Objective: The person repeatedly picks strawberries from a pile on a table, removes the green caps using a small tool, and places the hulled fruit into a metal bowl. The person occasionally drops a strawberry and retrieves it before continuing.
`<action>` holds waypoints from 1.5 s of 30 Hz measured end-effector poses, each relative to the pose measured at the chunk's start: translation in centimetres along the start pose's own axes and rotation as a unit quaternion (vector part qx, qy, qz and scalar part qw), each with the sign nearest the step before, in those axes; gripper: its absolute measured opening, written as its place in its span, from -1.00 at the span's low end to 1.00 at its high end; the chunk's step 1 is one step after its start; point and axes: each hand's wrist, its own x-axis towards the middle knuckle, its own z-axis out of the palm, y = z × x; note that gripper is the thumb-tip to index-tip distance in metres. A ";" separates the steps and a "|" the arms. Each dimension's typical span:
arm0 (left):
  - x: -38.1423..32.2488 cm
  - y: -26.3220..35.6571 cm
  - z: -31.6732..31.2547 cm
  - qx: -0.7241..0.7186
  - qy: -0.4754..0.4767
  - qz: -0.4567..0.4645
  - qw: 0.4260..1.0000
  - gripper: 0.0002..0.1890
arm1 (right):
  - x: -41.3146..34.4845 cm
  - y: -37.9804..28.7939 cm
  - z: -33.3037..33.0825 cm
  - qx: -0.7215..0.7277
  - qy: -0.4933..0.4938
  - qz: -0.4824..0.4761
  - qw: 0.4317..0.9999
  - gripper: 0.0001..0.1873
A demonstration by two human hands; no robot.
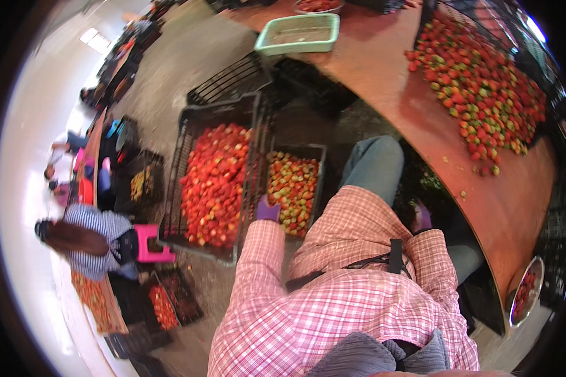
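My left hand, in a purple glove, reaches down between a large black plastic crate and a smaller crate. Its fingers are blurred and partly hidden, so I cannot tell whether it touches a rim. Red strawberries without caps fill much of the large crate. Paler, partly green strawberries lie in the smaller one. My right hand, also gloved in purple, hangs low beside my thigh near the table edge. Dark shadow and green leafy scraps surround it; its fingers are unclear.
A red-brown table curves along my right, bearing heaped strawberries and a pale green basin. A metal bowl stands at its near end. Left, a person in stripes is by a pink stool.
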 end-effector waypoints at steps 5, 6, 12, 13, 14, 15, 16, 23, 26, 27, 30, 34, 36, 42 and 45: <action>2.6 4.9 -8.7 0.058 0.073 0.142 0.986 -0.54 | -3.2 -6.0 2.0 0.037 0.062 0.071 0.995 -0.54; 3.4 6.4 -11.3 0.125 0.147 0.185 0.964 -0.54 | -3.8 -7.7 2.5 0.033 0.070 0.082 0.994 -0.56; 5.3 19.4 -7.1 0.139 0.166 0.186 0.958 -0.44 | -6.3 -16.1 2.5 0.135 0.023 -0.003 0.991 -0.76; 5.3 22.9 -2.5 -0.073 0.040 0.313 0.946 -0.47 | -6.6 -16.8 2.1 0.139 0.004 0.014 0.990 -0.79; 5.5 27.1 2.1 -0.129 -0.107 0.259 0.951 -0.53 | -6.9 -17.4 1.7 0.131 0.005 -0.007 0.991 -0.79; 4.2 30.6 6.7 -0.067 -0.094 0.431 0.895 -0.60 | -7.2 -17.9 1.4 0.128 0.000 -0.024 0.992 -0.80; 3.5 34.6 11.1 -0.043 -0.099 0.488 0.866 -0.67 | -7.5 -18.2 0.7 0.095 -0.002 -0.058 0.994 -0.77; -3.2 49.8 27.9 0.020 -0.170 0.571 0.803 -0.70 | -8.2 -18.3 -2.1 0.042 0.098 -0.103 0.989 -0.71; -2.4 50.2 30.4 0.071 -0.141 0.582 0.798 -0.63 | -8.3 -18.1 -2.5 0.058 0.112 -0.121 0.985 -0.70; -2.0 49.7 30.7 0.067 -0.143 0.578 0.800 -0.62 | -8.4 -18.2 -2.6 0.073 0.110 -0.120 0.984 -0.70; -1.2 47.5 30.1 -0.176 -0.319 0.451 0.815 -0.71 | -8.4 -18.5 -3.0 0.001 0.129 -0.116 0.985 -0.71; -3.3 43.5 27.2 -0.143 -0.324 0.458 0.815 -0.63 | -8.3 -19.3 -3.2 -0.019 0.144 -0.163 0.976 -0.71; -4.2 43.2 26.8 -0.063 -0.283 0.508 0.811 -0.56 | -8.2 -19.6 -2.9 -0.025 0.154 -0.169 0.973 -0.71; -4.6 45.5 26.9 0.065 -0.275 0.603 0.746 -0.60 | -8.7 -19.3 -2.7 -0.006 0.154 -0.160 0.975 -0.73; -5.6 45.4 26.6 -0.022 -0.283 0.549 0.786 -0.61 | -9.2 -19.0 -3.0 -0.022 0.155 -0.126 0.980 -0.74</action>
